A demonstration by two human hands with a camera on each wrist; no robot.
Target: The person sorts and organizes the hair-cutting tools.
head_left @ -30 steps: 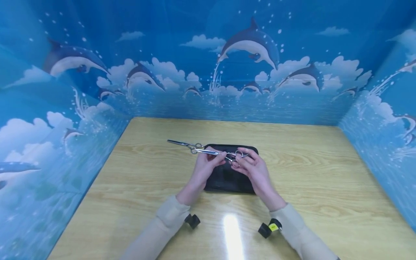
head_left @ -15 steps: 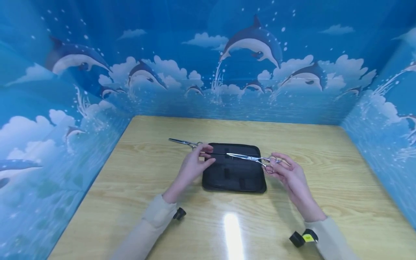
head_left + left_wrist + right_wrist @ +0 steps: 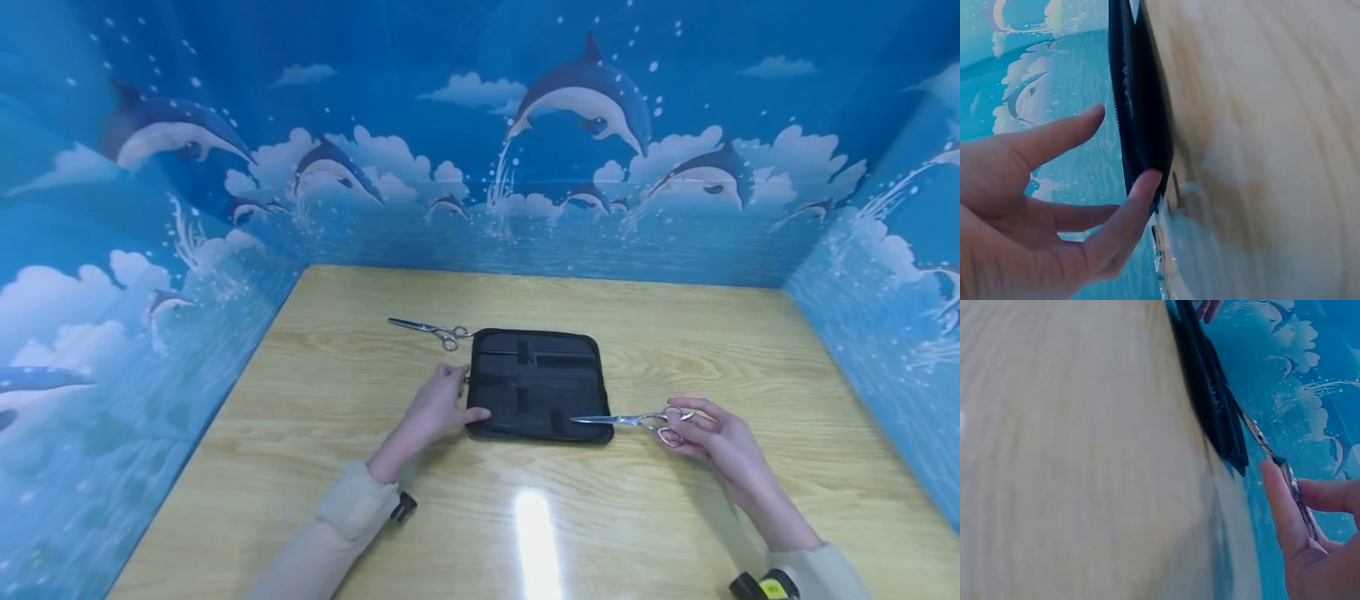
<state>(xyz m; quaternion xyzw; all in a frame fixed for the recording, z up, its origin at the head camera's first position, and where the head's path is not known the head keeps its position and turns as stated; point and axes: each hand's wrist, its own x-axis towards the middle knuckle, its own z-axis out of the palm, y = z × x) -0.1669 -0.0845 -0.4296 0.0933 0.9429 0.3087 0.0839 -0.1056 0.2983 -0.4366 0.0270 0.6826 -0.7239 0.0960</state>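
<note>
A black zip case (image 3: 502, 400) lies spread on the table, with elastic loops across its inside. At its left edge is my left hand (image 3: 435, 407), the thumb over the lower left corner. In the left wrist view the thumb (image 3: 1079, 125) stands apart from the case (image 3: 1144, 112), while a fingertip (image 3: 1147, 181) is right at its edge. My right hand (image 3: 723, 446) holds silver scissors (image 3: 630, 420) by the finger rings, blades pointing left over the case's lower right corner. The right wrist view shows the scissors (image 3: 1257, 434) between thumb and fingers.
A second pair of silver scissors (image 3: 431, 328) lies left of the case's far left corner, rings beside it. The wooden table (image 3: 750, 375) is bounded by blue dolphin-print curtains (image 3: 480, 242) at the back and sides.
My right hand has carried the scissors right and nearer to me, out of the left hand's touch. My left hand has moved from the blades to the case's left edge.
</note>
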